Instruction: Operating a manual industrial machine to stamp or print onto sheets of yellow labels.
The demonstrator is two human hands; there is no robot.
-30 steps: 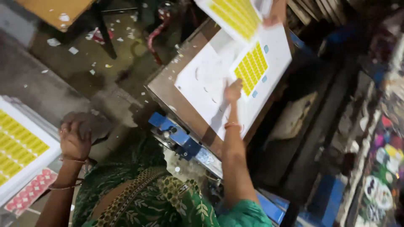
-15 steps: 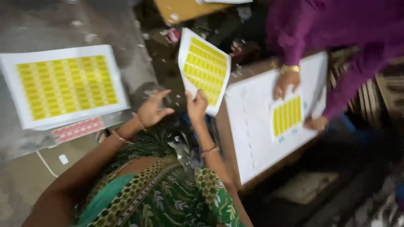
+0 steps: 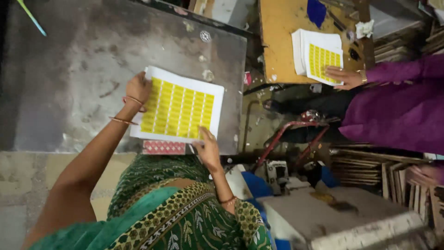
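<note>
A stack of white sheets printed with a grid of yellow labels [image 3: 178,109] lies on a grey metal table [image 3: 83,78]. My left hand [image 3: 138,89] grips the stack's far left corner, bangles on the wrist. My right hand [image 3: 208,149] presses on the stack's near right corner with fingers spread over the paper. A small red patterned sheet [image 3: 163,147] peeks out under the stack's near edge.
A person in a purple top [image 3: 393,109] stands at the right, one hand [image 3: 344,76] on another pile of yellow label sheets [image 3: 319,56] on an orange table [image 3: 282,41]. A white press bed [image 3: 342,217] and stacked wooden frames [image 3: 370,169] sit at lower right.
My right hand carried the label sheet from the press side over to the grey table and laid it on the stack. Both hands now hold the stack. The view swung left.
</note>
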